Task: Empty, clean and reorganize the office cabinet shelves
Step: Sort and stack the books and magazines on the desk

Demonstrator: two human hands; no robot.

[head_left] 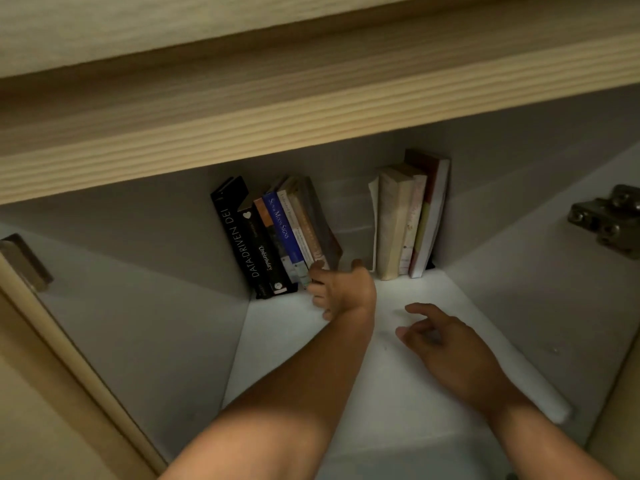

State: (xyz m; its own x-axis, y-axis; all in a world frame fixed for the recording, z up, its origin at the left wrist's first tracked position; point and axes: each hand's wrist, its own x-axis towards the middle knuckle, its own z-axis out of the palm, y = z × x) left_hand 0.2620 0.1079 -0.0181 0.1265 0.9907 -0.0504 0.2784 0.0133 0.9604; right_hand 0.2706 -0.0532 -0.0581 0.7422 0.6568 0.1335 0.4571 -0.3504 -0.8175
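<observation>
Head view: only view, looks down into a pale wooden cabinet with a white inner shelf (398,393)
Book groups: 2, both at the back of the shelf, standing apart with a bare gap between them
Left group of leaning books (277,237): about 6 spines counted, all tilted with tops to the left; far end blurred so count is not sure
Black hardcover book with white "DATA-DRIVEN DEI" spine lettering (239,233): outermost on the left of that group
Black book with a small white heart on the spine (259,251): just beside it, touching
Blue book with "SUN AND MOON SIGNS" spine (282,226): further right in the same group, after a dark orange-topped spine
Right group of upright books (408,220): 4 counted, fore-edges toward camera, cream and pale covers, tallest is a dark red one at the right end next to the side wall
Left hand (341,289): reached deep in, fingers spread and relaxed, fingertips touching the lower ends of the rightmost leaning books; grips nothing
Right hand (446,341): over the shelf floor, nearer the camera, fingers loosely bent, holds nothing, well apart from both groups
Bare forearms: 2, coming in from the bottom edge
Dark metal door hinges: 2, right hinge (606,220) on the right wall, left hinge (26,261) on the left side
Wooden shelf board above (311,98): light grain, spans the top of the opening
</observation>
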